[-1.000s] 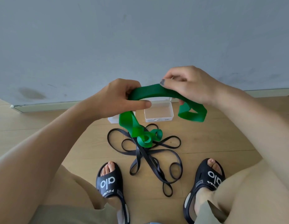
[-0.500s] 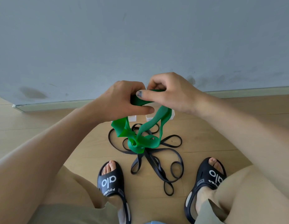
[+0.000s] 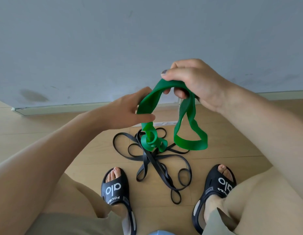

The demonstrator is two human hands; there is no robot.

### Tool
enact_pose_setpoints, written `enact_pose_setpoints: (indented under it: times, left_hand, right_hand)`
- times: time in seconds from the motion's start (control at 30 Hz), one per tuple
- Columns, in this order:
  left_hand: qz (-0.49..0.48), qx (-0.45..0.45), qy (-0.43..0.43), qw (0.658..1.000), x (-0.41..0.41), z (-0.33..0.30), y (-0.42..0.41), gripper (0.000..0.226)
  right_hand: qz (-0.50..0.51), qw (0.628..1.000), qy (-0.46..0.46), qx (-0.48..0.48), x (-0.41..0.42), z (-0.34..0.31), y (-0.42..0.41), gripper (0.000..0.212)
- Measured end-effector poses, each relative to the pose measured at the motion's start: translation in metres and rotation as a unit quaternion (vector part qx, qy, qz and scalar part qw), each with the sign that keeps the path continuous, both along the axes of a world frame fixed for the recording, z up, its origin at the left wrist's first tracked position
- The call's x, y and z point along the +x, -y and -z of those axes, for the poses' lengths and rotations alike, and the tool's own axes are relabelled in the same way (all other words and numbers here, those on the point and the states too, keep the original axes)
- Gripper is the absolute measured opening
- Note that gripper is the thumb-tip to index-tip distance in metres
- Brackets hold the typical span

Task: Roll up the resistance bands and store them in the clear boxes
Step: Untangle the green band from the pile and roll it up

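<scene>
At centre frame, above the wooden floor point(image 3: 45, 133), a green resistance band point(image 3: 189, 143) is held up between both hands. The right hand point(image 3: 194, 82), at about 1 o'clock from centre, pinches the top of the band: the thumb is pressed onto its upper face and the fingers point(image 3: 179, 93) are curled underneath. The left hand point(image 3: 128, 111), at about 9 o'clock from the right hand, holds the band's left strand between thumb and fingers; those fingers are mostly hidden behind the band. From the right hand a wide loop hangs down toward 5 o'clock. From the left hand a twisted, curled section hangs toward 6 o'clock. Directly below, a black resistance band point(image 3: 152, 163) lies in tangled loops on the floor between two black slides point(image 3: 115, 189). Only an edge of a clear box point(image 3: 164, 123) is visible behind the green band, near the grey wall point(image 3: 147, 39).
</scene>
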State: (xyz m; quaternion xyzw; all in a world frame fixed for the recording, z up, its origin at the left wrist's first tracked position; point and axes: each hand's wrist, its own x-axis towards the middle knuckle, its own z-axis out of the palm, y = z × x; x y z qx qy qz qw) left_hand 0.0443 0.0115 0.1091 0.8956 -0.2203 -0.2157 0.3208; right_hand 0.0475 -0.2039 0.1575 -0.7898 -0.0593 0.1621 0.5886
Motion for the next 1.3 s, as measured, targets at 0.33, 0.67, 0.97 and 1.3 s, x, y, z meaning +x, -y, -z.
enact_pose_setpoints:
  times: [0.33, 0.67, 0.97, 1.3]
  left_hand:
    - [0.001, 0.059, 0.113, 0.992, 0.006, 0.0, -0.002, 0.017]
    - [-0.029, 0.032, 0.126, 0.991, 0.003, 0.006, 0.001, 0.017]
    - [-0.097, -0.051, -0.012, 0.994, -0.005, -0.002, 0.013, 0.03]
    - [-0.067, -0.004, 0.0, 0.998, -0.006, -0.012, 0.009, 0.024]
  right_hand:
    - [0.013, 0.999, -0.034, 0.018, -0.003, -0.006, 0.007, 0.028]
    - [0.002, 0.99, -0.081, 0.118, -0.007, -0.007, -0.006, 0.032]
    - [-0.024, 0.967, -0.138, 0.214, -0.009, -0.002, -0.013, 0.026]
    - [0.059, 0.985, -0.094, 0.134, -0.003, -0.004, -0.004, 0.011]
